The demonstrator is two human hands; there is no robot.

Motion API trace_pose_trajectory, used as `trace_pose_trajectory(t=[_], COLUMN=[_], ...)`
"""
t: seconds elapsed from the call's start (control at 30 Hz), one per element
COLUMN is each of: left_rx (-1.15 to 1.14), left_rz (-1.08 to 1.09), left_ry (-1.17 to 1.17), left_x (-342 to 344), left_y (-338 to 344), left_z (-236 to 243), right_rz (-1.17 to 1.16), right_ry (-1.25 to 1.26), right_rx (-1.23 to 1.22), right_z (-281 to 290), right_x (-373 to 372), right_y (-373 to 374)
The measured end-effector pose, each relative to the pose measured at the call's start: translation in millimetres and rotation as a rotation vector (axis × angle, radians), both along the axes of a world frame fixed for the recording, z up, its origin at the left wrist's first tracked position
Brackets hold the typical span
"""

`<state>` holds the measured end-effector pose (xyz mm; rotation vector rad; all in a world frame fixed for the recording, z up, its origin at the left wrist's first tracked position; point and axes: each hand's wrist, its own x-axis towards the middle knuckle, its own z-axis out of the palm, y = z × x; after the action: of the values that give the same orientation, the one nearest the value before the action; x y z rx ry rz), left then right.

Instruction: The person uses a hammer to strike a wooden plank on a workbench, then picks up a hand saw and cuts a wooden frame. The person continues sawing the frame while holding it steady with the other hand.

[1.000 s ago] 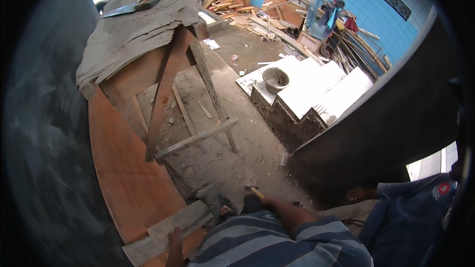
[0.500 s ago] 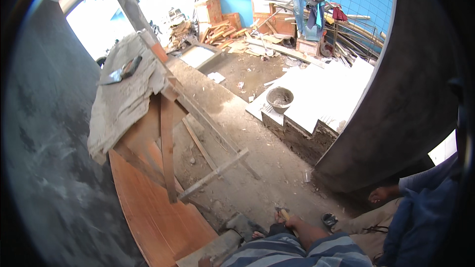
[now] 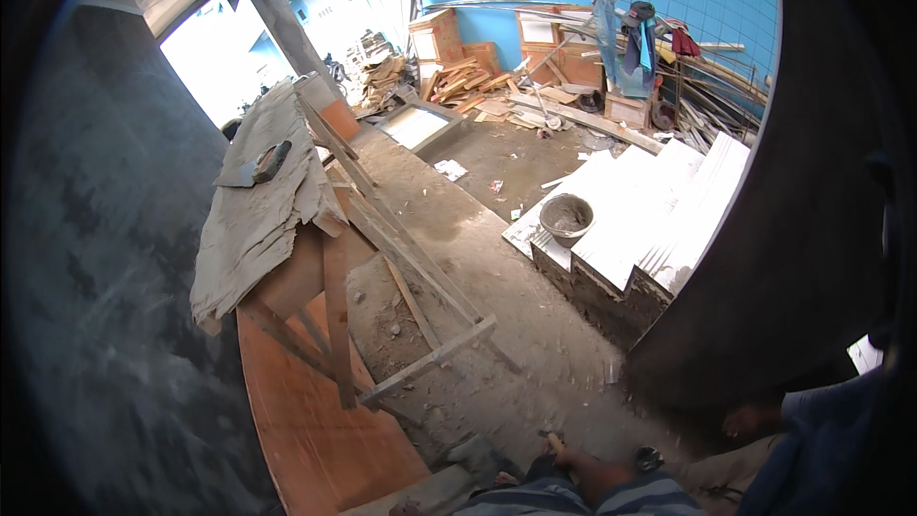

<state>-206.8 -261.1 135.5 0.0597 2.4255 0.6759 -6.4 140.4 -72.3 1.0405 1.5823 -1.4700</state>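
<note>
My right hand point(image 3: 565, 457) is low in the picture, closed around a short tool with a pale wooden handle point(image 3: 553, 442); its working end is too small to make out. My left hand point(image 3: 406, 506) barely shows at the lower edge, beside a grey board point(image 3: 373, 506), its fingers unclear. To the left stands a timber trestle point(image 3: 430, 355) topped with a ragged grey sheet point(image 3: 250, 248), on which lies a flat tool with a dark handle point(image 3: 269, 164). An orange plywood panel point(image 3: 320, 435) runs beneath and beside it.
A co-worker's hand point(image 3: 747, 419) shows at lower right. White tiled steps point(image 3: 650, 199) hold a bucket point(image 3: 565, 220) of grey material. Dark walls point(image 3: 115, 258) flank the dusty floor point(image 3: 535, 344). Behind lie timber piles point(image 3: 468, 86), a framed panel point(image 3: 413, 126) and hung clothes point(image 3: 635, 48).
My view has lifted toward the far blue wall, so the trestle and steps sit lower and further right, and both my hands have slipped toward the bottom edge.
</note>
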Motion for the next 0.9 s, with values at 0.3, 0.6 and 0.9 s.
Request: trace_pose_trajectory(t=[0.3,0.6,0.9], left_rx=[-0.105,-0.132,-0.044], left_rz=[-0.06,-0.171,-0.268], left_ry=[0.066,0.213,0.288], left_x=[2,-83,-233], left_y=[24,91,176], left_z=[26,7,-89], right_rz=[-0.182,-0.039,0.168], right_ry=[-0.233,-0.162,-0.039], right_rx=[0.253,0.119,0.446], right_z=[14,-15,-145], right_x=[-17,-41,-88], right_y=[5,3,-51])
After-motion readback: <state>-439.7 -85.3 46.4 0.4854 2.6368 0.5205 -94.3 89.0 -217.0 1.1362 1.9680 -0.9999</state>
